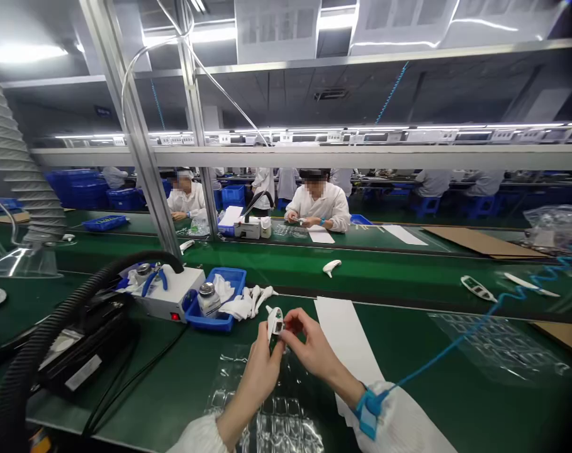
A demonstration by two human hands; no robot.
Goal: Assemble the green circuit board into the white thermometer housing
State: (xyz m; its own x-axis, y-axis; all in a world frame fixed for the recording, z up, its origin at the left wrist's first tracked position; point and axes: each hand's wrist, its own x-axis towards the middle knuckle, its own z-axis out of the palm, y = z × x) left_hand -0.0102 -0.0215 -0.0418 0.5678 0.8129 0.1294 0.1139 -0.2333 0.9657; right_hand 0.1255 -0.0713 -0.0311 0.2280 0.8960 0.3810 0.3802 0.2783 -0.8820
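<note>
My left hand [263, 366] is closed around a white plastic housing [273, 322], held upright above the bench. A dark square opening shows on the housing's right side. Thumb and fingertips of my right hand [310, 347] are pinched together against that side; whatever is between them is too small to make out. A blue wrist strap [368, 412] with a coiled cord circles my right wrist. Below my hands lies a clear plastic blister tray [271, 415]. White paper sheets [349, 333] lie beside my right hand.
A blue bin [219, 324] with a glass jar and cloths stands left of my hands, near several white parts [257, 299]. Further left are a white box [172, 296] and a black hose [54, 333]. More housings [331, 268] lie on the green belt. Co-workers sit opposite.
</note>
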